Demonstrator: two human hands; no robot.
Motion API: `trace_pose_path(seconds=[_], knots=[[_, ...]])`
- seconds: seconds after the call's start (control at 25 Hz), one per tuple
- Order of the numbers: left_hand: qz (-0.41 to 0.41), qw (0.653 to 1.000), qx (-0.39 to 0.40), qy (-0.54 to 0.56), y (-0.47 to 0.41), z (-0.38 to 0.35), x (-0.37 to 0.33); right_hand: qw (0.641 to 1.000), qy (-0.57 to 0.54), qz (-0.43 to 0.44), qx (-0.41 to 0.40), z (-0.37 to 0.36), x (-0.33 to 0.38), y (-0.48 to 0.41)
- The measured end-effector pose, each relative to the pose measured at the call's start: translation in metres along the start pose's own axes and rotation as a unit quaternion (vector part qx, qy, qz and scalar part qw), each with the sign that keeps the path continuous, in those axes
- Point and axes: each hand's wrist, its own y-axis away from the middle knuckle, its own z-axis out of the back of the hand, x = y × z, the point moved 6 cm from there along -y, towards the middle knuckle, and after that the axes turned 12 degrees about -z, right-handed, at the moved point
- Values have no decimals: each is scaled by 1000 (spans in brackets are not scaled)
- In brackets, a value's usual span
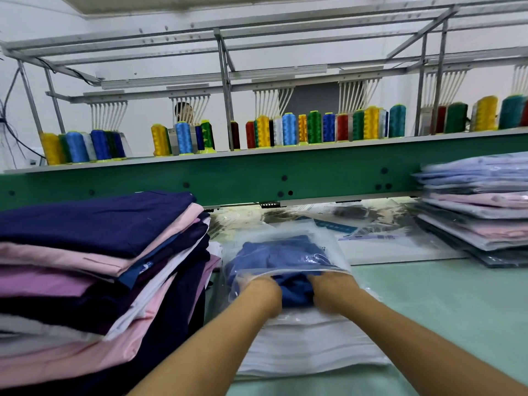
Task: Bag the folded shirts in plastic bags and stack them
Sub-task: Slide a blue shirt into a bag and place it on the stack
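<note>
At the middle of the surface (pixel 428 304), the shirt (pixel 285 252) lies mostly inside the bag (pixel 328 242), its near edge met at the mouth by left hand (pixel 261 290) and right hand (pixel 334 288). Fingers (pixel 248 281) are blurred; their closure cannot be told. The shirt should be pushed in flat.

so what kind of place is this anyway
Most likely a garment embroidery workshop: rows of coloured thread cones stand along the top of a long green machine beam, folded shirts are stacked at left, and bagged shirts pile up at right.
</note>
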Motion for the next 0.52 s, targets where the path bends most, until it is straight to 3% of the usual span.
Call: trace_pose_path(seconds=[0.12,0.2,0.28,0.36,0.52], knots=[[-40,983,-97,150,4,6,-6,994,29,104,25,-6,13,5],[-41,988,-43,141,6,-5,-9,993,8,101,55,-8,12,4],[16,996,14,90,6,-13,-2,995,-49,65,60,-7,8,-1],[35,992,43,110,4,-15,1,994,-78,40,69,-7,4,0],[-26,938,-106,329,-15,5,0,987,-104,49,109,-3,6,3]])
